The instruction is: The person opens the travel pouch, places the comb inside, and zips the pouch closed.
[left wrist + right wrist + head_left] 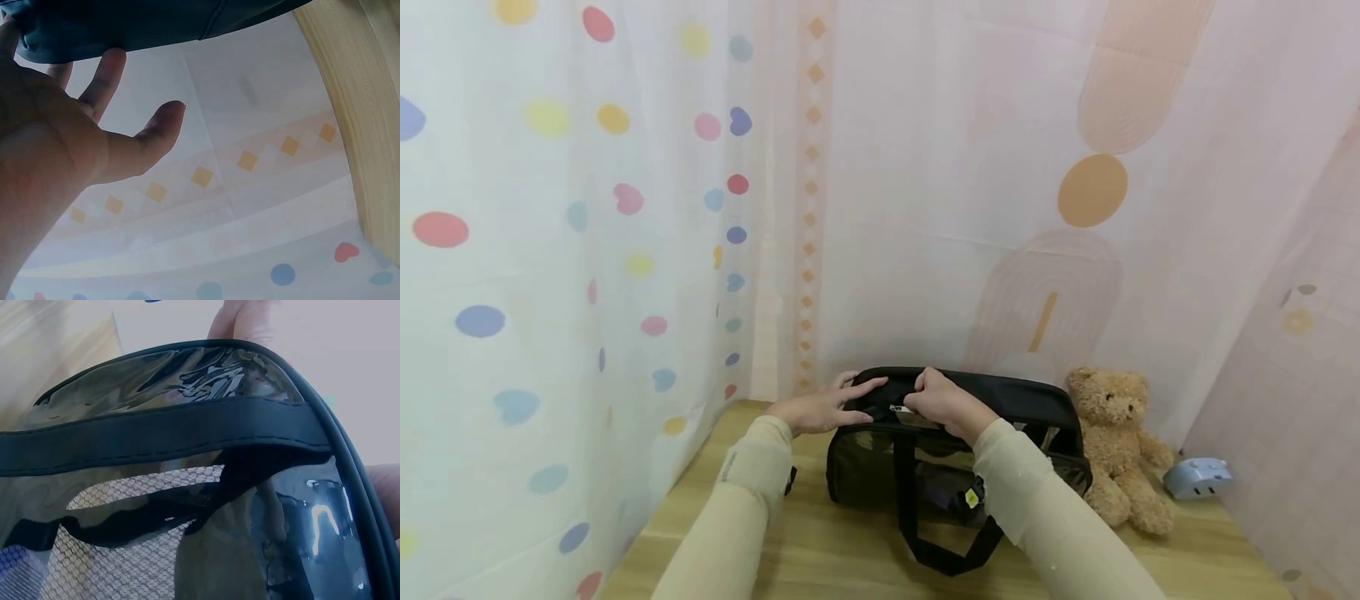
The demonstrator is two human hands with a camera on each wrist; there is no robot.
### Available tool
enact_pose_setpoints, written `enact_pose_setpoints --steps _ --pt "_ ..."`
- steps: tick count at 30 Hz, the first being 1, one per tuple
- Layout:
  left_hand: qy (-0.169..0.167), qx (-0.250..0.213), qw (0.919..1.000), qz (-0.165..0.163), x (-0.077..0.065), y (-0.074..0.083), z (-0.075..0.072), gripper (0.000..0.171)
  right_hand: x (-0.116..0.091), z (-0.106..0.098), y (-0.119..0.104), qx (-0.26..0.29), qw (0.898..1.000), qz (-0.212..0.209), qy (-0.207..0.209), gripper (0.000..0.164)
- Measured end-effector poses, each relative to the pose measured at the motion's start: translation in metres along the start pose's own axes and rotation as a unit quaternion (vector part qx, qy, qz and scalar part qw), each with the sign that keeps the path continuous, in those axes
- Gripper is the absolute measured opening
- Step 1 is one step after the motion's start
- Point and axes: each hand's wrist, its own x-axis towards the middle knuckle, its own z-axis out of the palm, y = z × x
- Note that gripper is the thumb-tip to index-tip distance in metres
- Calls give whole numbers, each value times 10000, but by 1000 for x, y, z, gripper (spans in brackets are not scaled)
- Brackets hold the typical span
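A black bag (865, 471) with see-through panels lies on the wooden table, its handle strap (907, 500) hanging toward me. My right hand (946, 402) has curled fingers at the zipper pull (898, 408) on top and appears to pinch it. Spread over the bag's left end, my left hand (822, 408) rests with fairly straight fingers. In the left wrist view, the left hand (69, 131) touches the bag's dark edge (137, 25), thumb held apart. The right wrist view shows the clear panel (275, 525), a black band (162, 434) and pale mesh (119, 562) behind it.
A brown teddy bear (1112, 442) sits against the bag's right end. Right of it is a small light-blue object (1197, 478). Patterned curtains (910, 208) hang behind and beside the table (820, 550). A small dark item (791, 480) lies by the left sleeve.
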Motion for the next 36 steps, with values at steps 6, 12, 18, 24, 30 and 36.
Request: enact_pose_setpoints --steps 6,12,18,24,30,36 --pt "524 147 9982 263 -2 15 -7 61 0 -1 -2 444 9989 -125 83 10" --pt "1127 596 9893 707 1 21 -1 41 -2 1 -4 641 9973 -307 162 11" --pt "1448 522 9879 212 -2 16 2 31 -8 5 -7 178 9975 -623 298 16" --pt "1705 452 9841 197 -11 14 0 26 -14 2 -12 61 9973 -664 317 19" --pt "1698 234 9851 108 -18 9 -1 28 -18 -9 -5 272 9976 -595 208 17" --pt "1434 180 9894 145 -21 1 -4 41 -22 -22 3 580 9970 -481 194 14"
